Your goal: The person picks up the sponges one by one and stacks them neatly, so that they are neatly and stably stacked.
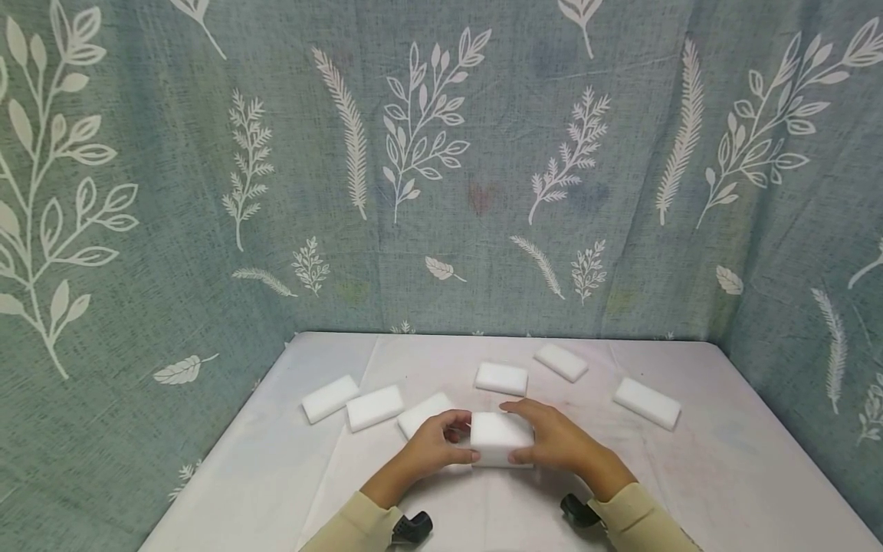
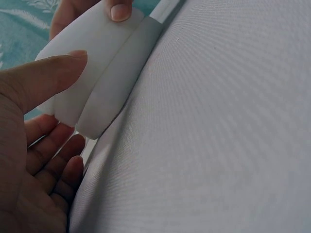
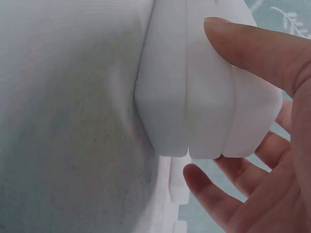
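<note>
At the near middle of the table, white sponge blocks (image 1: 502,437) lie in a stack. In the right wrist view three layers of the stack (image 3: 206,116) show, the lowest resting on the cloth. My left hand (image 1: 433,443) holds the stack's left end, its thumb on the front face and fingers behind. My right hand (image 1: 555,438) grips the right end the same way, thumb at the front. In the left wrist view both thumbs press on the blocks (image 2: 102,53) above the lowest one. The far-side fingertips are partly hidden by the stack.
Loose white blocks lie around: one at far left (image 1: 329,399), a second beside it (image 1: 375,408), a third partly behind my left hand (image 1: 422,412). Behind the stack are two more blocks (image 1: 501,379) (image 1: 561,363), and another at right (image 1: 647,402). Leaf-patterned curtains (image 1: 428,307) surround the table.
</note>
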A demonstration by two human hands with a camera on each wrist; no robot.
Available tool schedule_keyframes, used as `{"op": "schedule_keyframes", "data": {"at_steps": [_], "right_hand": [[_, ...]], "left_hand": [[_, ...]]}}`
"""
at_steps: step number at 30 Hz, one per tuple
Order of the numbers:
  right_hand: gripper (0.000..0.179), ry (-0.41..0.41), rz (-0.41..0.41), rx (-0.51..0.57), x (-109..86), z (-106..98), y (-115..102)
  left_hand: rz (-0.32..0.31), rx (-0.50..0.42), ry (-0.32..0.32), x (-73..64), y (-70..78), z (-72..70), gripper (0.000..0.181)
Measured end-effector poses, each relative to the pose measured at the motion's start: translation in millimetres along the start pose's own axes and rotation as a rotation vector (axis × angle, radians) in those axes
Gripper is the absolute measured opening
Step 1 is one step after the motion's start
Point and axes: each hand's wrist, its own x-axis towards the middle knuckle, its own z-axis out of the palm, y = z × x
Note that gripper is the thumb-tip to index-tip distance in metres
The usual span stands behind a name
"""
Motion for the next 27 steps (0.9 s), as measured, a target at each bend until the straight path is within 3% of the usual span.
{"op": "schedule_keyframes", "data": {"at_steps": [12,22,27], "right_hand": [[0.078,-0.029,0.011,0.015,0.0,2,4],[0.083,-0.041,0.011,0.083,-5.3,-14,10],[0.068,0.004,-0.012,0.123,-8.9,-25,22]], "left_hand": [[0.034,-0.041,0.007,-1.4,1.4,0.1,0.063],[0.041,-0.061,0.014,-0.2,-0.7,1.6,0.062],[0.08,-0.092,0.018,0.7,-1.9,2.1,0.063]]}}
